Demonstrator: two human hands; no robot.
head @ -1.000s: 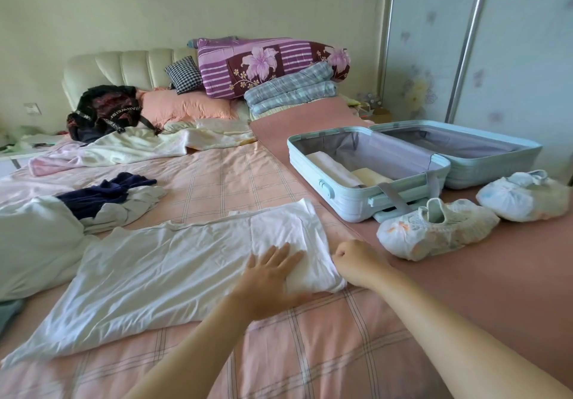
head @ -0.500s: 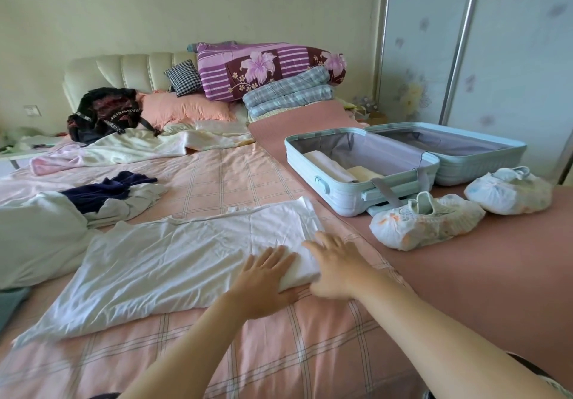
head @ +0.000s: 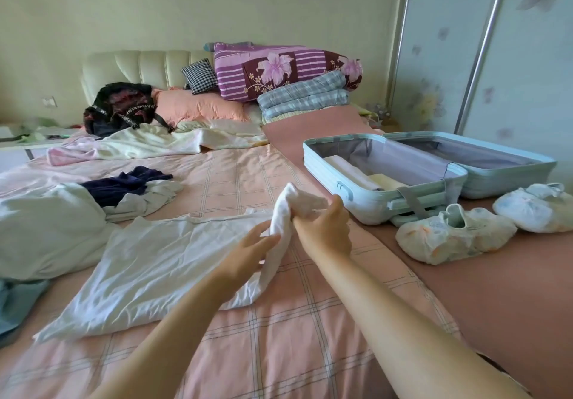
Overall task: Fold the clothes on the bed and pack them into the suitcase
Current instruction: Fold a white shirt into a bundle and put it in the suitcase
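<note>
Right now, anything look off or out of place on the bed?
The white garment is bunched at one end and held off the bed, gripped by the right hand and pinched by the left hand; the rest lies flat.

Left forearm [head: 186, 321] and right forearm [head: 387, 312] are bare from the wrist to the near edge. The left hand [head: 248, 254] and right hand [head: 324, 228] are bare too, with slim fingers.

Bare bedsheet [head: 242, 181] between shirt [head: 155, 262] and suitcase [head: 366, 209]

White garment [head: 161, 262], pale-blue suitcase [head: 372, 203]
</note>
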